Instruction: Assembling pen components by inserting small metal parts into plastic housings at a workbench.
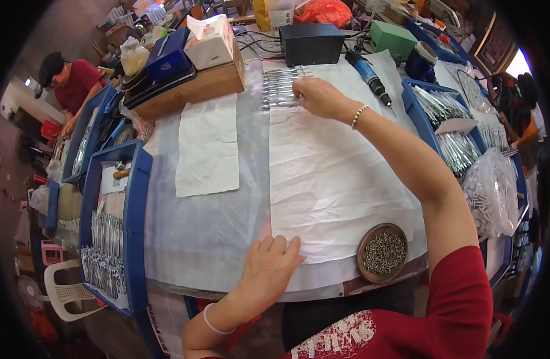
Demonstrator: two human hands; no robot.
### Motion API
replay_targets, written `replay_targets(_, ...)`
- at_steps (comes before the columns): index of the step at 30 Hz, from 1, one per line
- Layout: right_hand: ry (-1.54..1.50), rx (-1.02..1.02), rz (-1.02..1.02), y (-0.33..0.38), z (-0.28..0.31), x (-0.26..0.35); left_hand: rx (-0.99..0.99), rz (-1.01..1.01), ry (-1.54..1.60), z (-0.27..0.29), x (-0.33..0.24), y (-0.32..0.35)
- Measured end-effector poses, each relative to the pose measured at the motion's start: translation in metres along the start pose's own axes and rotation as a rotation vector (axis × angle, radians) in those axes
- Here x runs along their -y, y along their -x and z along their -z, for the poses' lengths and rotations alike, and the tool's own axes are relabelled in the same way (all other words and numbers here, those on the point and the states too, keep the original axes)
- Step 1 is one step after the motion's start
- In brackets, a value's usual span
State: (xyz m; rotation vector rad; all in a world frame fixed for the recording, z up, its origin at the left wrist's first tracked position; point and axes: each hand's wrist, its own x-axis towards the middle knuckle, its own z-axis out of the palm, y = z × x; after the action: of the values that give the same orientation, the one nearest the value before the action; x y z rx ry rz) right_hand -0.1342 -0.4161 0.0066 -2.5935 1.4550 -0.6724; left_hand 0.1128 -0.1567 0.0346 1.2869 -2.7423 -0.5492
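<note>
Near the far edge of the table, several slim shiny metal rods [281, 87] lie side by side in a row on white paper [341, 179]. My right hand [323, 99] is at the right end of that row, its fingers closed and touching the rods. The hand hides what its fingertips hold. At the near edge, my left hand [269, 268] rests on the table covering and the paper's lower left corner, fingers slightly bent and apart, holding nothing. Right of it stands a round brown dish [361, 263] full of small metal parts.
A smaller white sheet [208, 149] lies left of centre. Blue trays [144, 179] of metal pieces flank the table; a power screwdriver [367, 75] lies far right. A black box [311, 45], tissue pack [209, 45] and wooden box [191, 96] stand behind. Another person [80, 81] works at far left.
</note>
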Motion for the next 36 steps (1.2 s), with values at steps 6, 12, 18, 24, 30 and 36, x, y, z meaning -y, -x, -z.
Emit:
replay_targets(6,-0.034,0.087,-0.009,0.008,-0.004,0.004,-0.226,-0.221,-0.073,-0.006,0.004,-0.008)
replay_targets(12,-0.019,0.132,-0.017,0.013,-0.001,0.013,-0.194,-0.242,-0.015,-0.016,-0.002,0.004)
replay_targets(18,-0.002,0.219,0.017,0.012,-0.004,0.009,-0.217,-0.226,-0.041,-0.020,-0.006,0.008)
replay_targets(24,-0.055,0.121,0.002,0.007,-0.001,0.000,-0.258,-0.257,-0.067,-0.022,-0.007,0.007)
replay_targets(30,-0.002,0.157,-0.003,0.007,-0.009,0.004,-0.268,-0.266,-0.071,-0.022,-0.006,0.008)
replay_targets(36,0.027,0.088,-0.066,0.007,-0.012,0.013,-0.266,-0.273,-0.060,-0.020,-0.005,0.008)
